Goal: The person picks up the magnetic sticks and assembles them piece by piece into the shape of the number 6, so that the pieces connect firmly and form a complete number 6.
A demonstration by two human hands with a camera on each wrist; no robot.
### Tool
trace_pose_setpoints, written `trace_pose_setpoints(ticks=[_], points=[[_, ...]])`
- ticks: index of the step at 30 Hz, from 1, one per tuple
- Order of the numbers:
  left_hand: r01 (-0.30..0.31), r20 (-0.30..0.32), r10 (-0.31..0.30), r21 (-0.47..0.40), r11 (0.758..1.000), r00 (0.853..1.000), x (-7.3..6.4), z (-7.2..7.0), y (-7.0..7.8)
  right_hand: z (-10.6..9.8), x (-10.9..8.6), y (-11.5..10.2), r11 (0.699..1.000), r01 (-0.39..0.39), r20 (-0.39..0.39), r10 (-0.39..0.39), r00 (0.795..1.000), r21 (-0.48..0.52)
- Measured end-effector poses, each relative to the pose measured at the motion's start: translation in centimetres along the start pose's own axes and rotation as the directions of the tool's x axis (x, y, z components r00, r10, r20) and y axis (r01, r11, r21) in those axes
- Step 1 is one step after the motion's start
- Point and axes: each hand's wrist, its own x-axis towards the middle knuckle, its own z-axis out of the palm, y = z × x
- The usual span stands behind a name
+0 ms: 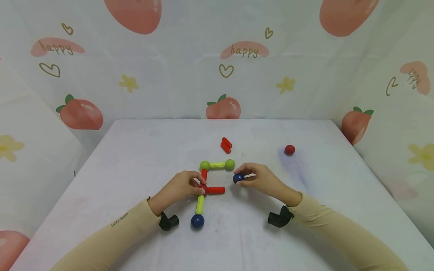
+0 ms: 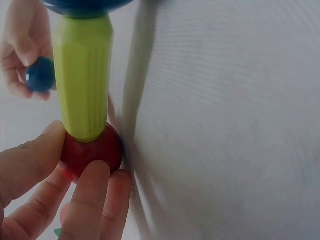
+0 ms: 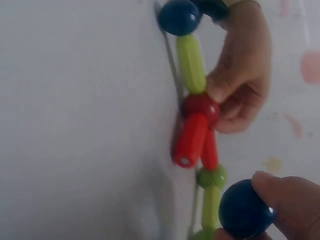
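My left hand [image 1: 183, 184] grips the red ball [image 2: 95, 155] at the middle of a joined figure of balls and rods. From that ball a yellow-green rod [image 1: 200, 205] runs toward me to a blue ball [image 1: 197, 221]. One red rod [image 1: 216, 190] sticks out to the right, its far end bare. Another red rod [image 1: 204, 175] leads away to a green ball [image 1: 205, 165], which a ribbed yellow-green rod [image 1: 217, 165] links to a second green ball [image 1: 230, 164]. Right of the figure, my right hand [image 1: 261, 180] pinches a loose blue ball [image 3: 245, 209] between thumb and fingers.
Two short red rods [image 1: 225, 145] lie side by side beyond the figure. A single red ball [image 1: 289, 149] sits farther back on the right of the white table [image 1: 135, 150]. Behind the table hangs a cloth backdrop [image 1: 176, 71] printed with fruit.
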Motion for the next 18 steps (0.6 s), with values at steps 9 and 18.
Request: trace_pose_setpoints(ticks=[9,18], points=[[0.005,-0.012,-0.005,0.013,1.0,1.0,0.0,0.0,0.0,2.2,0.7,0.3,0.998,0.032,0.106,-0.025,0.994,-0.061],[-0.001,-0.015,0.001,0.008,1.0,1.0,0.1,0.1,0.0,2.8,1.0,0.3,0.992,0.051,0.114,-0.038,0.993,-0.118]])
